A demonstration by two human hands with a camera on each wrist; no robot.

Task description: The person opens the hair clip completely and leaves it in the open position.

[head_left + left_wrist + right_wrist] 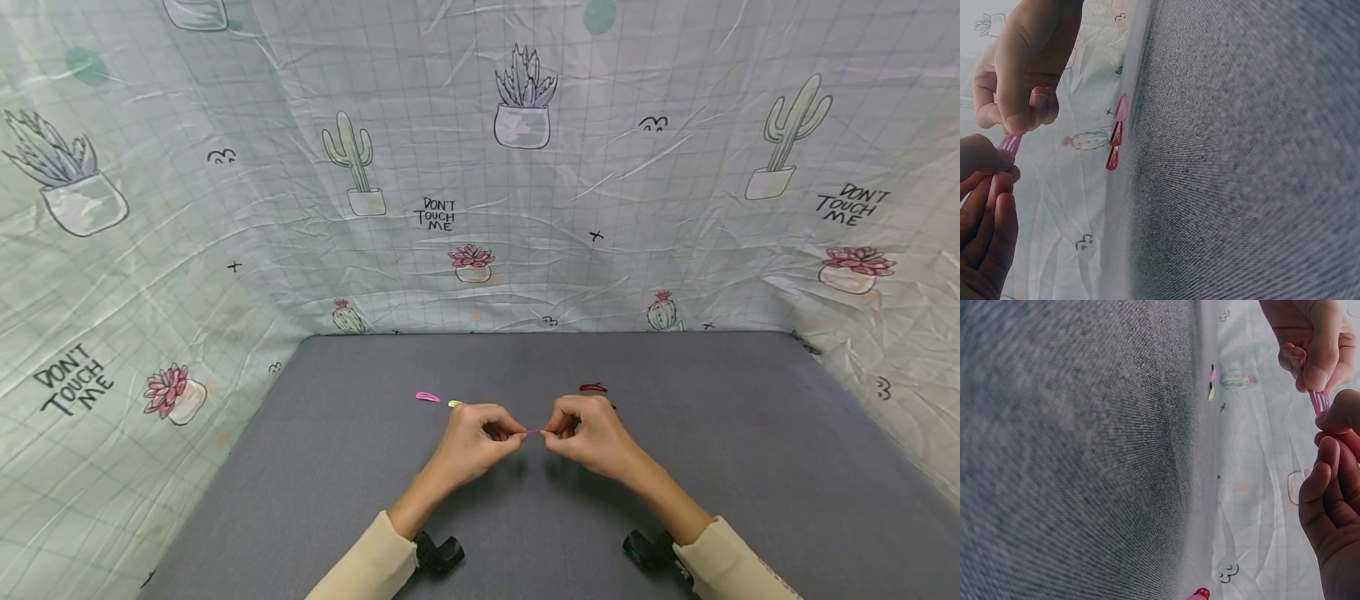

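Observation:
In the head view, a pink snap hair clip (533, 432) is stretched between my two hands above the grey table. My left hand (474, 442) pinches one end of it between thumb and fingertips. The other end is pinched by my right hand (594, 435). Both wrist views show the slim pink clip (1319, 402) with its lengthwise openings, its ends covered by the fingers. Whether it is snapped or unsnapped I cannot tell.
Beyond my left hand lie a pink hair clip (427, 397) and a yellow-green one (453, 403). Behind my right hand is a red clip (592, 387); the left wrist view shows red clips (1112, 157) and a pink one (1120, 107) in a row. A printed cloth (517, 250) encloses the grey table (337, 467).

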